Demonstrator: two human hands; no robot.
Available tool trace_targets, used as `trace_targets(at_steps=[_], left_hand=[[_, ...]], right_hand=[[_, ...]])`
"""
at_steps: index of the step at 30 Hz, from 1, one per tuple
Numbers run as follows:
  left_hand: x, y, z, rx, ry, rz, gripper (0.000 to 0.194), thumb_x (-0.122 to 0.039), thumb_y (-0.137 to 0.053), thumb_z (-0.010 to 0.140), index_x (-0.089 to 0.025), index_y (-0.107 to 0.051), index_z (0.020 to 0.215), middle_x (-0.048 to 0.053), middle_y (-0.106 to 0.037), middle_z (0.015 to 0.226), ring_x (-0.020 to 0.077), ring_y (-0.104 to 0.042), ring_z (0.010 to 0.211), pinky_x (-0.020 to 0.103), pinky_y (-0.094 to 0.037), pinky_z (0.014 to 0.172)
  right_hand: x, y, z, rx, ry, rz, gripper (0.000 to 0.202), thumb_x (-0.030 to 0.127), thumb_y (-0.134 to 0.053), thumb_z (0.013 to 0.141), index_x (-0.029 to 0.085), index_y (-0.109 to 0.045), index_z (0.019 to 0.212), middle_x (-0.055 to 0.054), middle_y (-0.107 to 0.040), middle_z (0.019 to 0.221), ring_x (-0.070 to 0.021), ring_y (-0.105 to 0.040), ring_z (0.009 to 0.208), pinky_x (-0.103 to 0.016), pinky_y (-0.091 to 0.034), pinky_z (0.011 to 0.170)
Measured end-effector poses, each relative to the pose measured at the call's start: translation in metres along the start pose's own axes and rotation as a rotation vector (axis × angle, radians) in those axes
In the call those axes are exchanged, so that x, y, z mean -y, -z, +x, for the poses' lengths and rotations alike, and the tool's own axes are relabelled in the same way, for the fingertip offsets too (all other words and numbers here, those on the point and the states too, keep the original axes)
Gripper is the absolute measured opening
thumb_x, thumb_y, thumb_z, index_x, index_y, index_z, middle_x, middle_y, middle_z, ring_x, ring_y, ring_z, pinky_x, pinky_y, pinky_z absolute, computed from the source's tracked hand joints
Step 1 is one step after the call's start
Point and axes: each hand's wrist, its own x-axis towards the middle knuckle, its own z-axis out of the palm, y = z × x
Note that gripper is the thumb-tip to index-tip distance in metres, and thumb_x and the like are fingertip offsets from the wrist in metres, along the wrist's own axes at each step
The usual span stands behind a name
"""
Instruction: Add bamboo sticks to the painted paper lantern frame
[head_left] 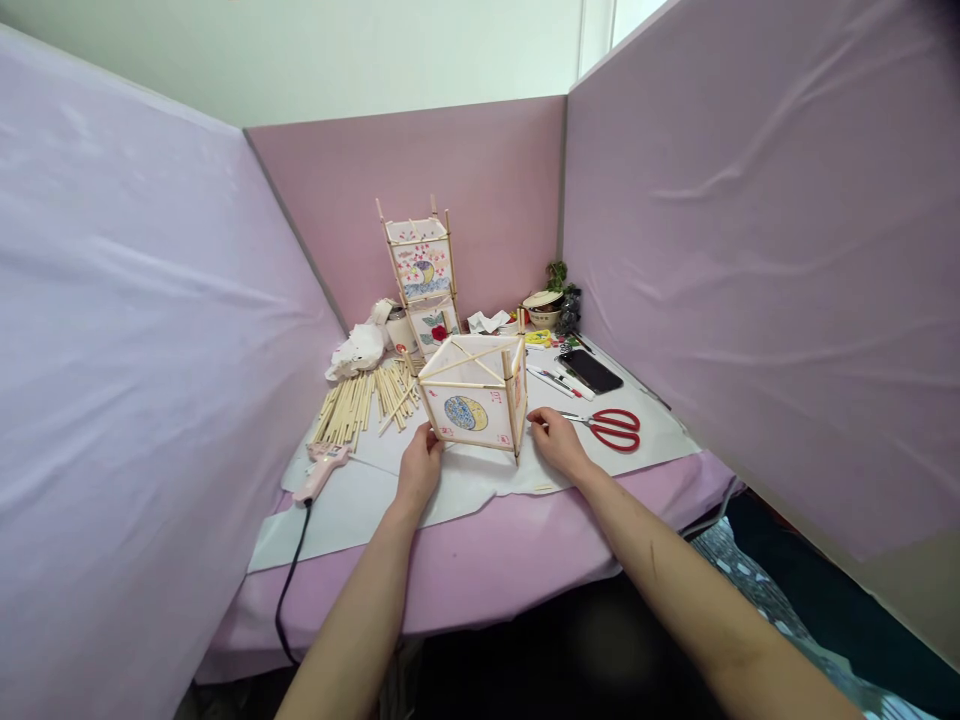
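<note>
A lantern-like frame [472,412] of thin wooden sticks with painted paper panels stands on the white sheet in front of me. Its front panel shows a blue and yellow round drawing. My left hand [422,462] is at its lower left corner, fingers closed, their tips partly hidden by the frame. Close to its lower right side is my right hand [553,438], fingers bent together; I cannot make out anything between them. Behind the frame rises a taller stick tower [424,270] with a moon panel above a red flower panel.
Loose sticks [352,405] and a pink glue gun [322,473] with a black cord lie left. Red-handled scissors [616,430], pens [553,381] and a phone [591,371] lie right. Bowls [543,310] stand behind; pink partitions [502,180] surround the table.
</note>
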Motion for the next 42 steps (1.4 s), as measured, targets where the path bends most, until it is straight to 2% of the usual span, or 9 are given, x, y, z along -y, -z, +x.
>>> trace_targets(at_steps=[5, 8, 10, 16, 21, 28, 35, 42], left_hand=[[-0.001, 0.000, -0.001, -0.037, 0.015, -0.028, 0.021, -0.015, -0.051, 0.081, -0.020, -0.053, 0.101, 0.007, -0.068, 0.098, 0.0217, -0.063, 0.092, 0.034, -0.047, 0.083], [-0.003, -0.001, -0.001, -0.067, 0.037, -0.011, 0.018, -0.015, -0.051, 0.081, -0.020, -0.053, 0.098, 0.006, -0.068, 0.095, 0.0220, -0.063, 0.090, 0.034, -0.047, 0.082], [-0.004, -0.001, -0.002, -0.075, 0.041, 0.005, 0.017, -0.016, -0.051, 0.081, -0.021, -0.053, 0.097, 0.006, -0.068, 0.095, 0.0221, -0.063, 0.089, 0.034, -0.046, 0.081], [-0.006, -0.003, -0.004, -0.009, -0.001, 0.017, 0.014, -0.020, -0.052, 0.081, -0.022, -0.051, 0.095, 0.005, -0.068, 0.092, 0.0215, -0.063, 0.084, 0.034, -0.047, 0.077], [-0.009, -0.003, -0.005, 0.031, 0.000, -0.028, 0.025, -0.022, -0.053, 0.081, -0.022, -0.050, 0.106, 0.005, -0.068, 0.098, 0.0205, -0.064, 0.089, 0.034, -0.049, 0.080], [-0.017, 0.000, -0.010, -0.010, 0.029, -0.016, 0.037, -0.022, -0.054, 0.079, -0.018, -0.045, 0.115, 0.009, -0.064, 0.104, 0.0209, -0.064, 0.091, 0.035, -0.050, 0.082], [-0.012, 0.001, -0.017, -0.050, 0.011, 0.018, 0.038, -0.022, -0.055, 0.080, -0.017, -0.044, 0.116, 0.011, -0.062, 0.107, 0.0229, -0.062, 0.099, 0.038, -0.048, 0.087], [-0.016, 0.002, -0.019, -0.020, 0.031, 0.021, 0.027, -0.019, -0.050, 0.081, -0.019, -0.046, 0.107, 0.007, -0.063, 0.100, 0.0195, -0.062, 0.087, 0.035, -0.049, 0.080]], right_hand=[[0.011, 0.010, -0.010, 0.073, 0.084, 0.097, 0.014, 0.014, -0.050, 0.074, 0.019, -0.058, 0.084, -0.001, -0.062, 0.082, -0.0152, -0.056, 0.075, -0.027, -0.042, 0.070], [0.016, 0.014, -0.015, 0.190, 0.148, 0.166, 0.014, 0.021, -0.057, 0.074, 0.019, -0.057, 0.088, 0.001, -0.061, 0.082, -0.0139, -0.055, 0.073, -0.025, -0.041, 0.068], [0.017, 0.014, -0.016, 0.216, 0.152, 0.175, 0.017, 0.026, -0.061, 0.074, 0.020, -0.056, 0.090, 0.001, -0.061, 0.085, -0.0142, -0.055, 0.075, -0.025, -0.042, 0.068], [0.009, 0.011, -0.013, 0.130, 0.079, 0.104, 0.012, 0.022, -0.053, 0.081, 0.022, -0.057, 0.092, 0.000, -0.063, 0.084, -0.0148, -0.057, 0.074, -0.027, -0.043, 0.069], [0.006, 0.010, -0.012, 0.114, 0.066, 0.077, 0.015, 0.023, -0.057, 0.080, 0.023, -0.056, 0.094, 0.000, -0.064, 0.088, -0.0152, -0.058, 0.077, -0.028, -0.044, 0.071], [0.005, 0.008, -0.013, 0.081, 0.071, 0.046, 0.019, 0.028, -0.060, 0.081, 0.022, -0.055, 0.098, -0.001, -0.064, 0.092, -0.0158, -0.058, 0.078, -0.028, -0.044, 0.072], [0.006, 0.007, -0.012, 0.078, 0.056, 0.048, 0.018, 0.029, -0.059, 0.082, 0.022, -0.055, 0.098, -0.001, -0.063, 0.090, -0.0161, -0.057, 0.076, -0.028, -0.043, 0.069], [0.006, 0.008, -0.013, 0.092, 0.035, 0.034, 0.016, 0.030, -0.060, 0.082, 0.022, -0.057, 0.095, -0.001, -0.063, 0.088, -0.0161, -0.057, 0.075, -0.028, -0.042, 0.069]])
